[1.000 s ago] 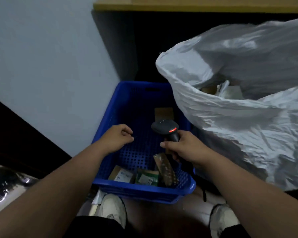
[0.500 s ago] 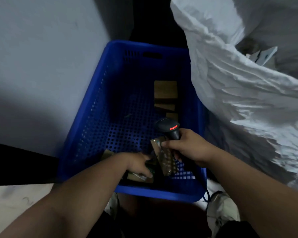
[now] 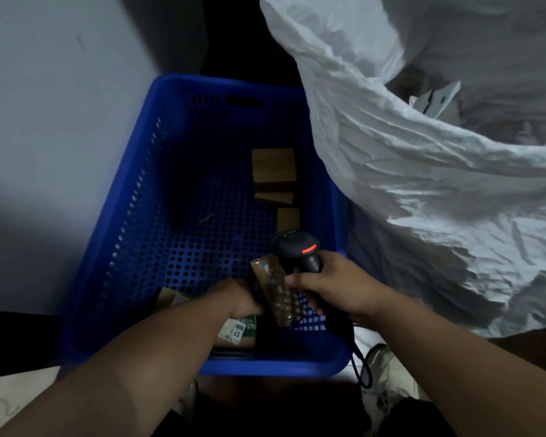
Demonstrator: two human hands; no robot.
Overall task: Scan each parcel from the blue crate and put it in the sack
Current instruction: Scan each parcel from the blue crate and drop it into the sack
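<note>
1. A pale wall (image 3: 60, 127) fills the left side, with the blue crate (image 3: 133, 247) standing against it on the floor.
2. At the crate's near left corner lies a brown parcel (image 3: 167, 298), partly hidden by the left forearm.
3. The left hand (image 3: 234, 294) reaches down into the near end of the crate; its fingers are hidden behind the knuckles and a parcel, so I cannot tell whether they grip anything.
4. Just under that hand lies a green-and-white labelled parcel (image 3: 238, 331); its white sticker reads "57-3", seen upside down, and the smaller print is too blurred to read.
5. A long brown taped parcel (image 3: 278, 294) stands tilted between the two hands, touching both.
6. Toward the crate's far right side sit three small cardboard boxes (image 3: 273, 167) in a row.
7. The right hand (image 3: 331, 287) has its fingers curled round the handle of a black scanner (image 3: 297, 247) showing a red light, its cable hanging over the crate rim.
8. On the right, the white sack (image 3: 423, 190) stands open beside the crate, with pale packets (image 3: 435, 100) inside.
</note>
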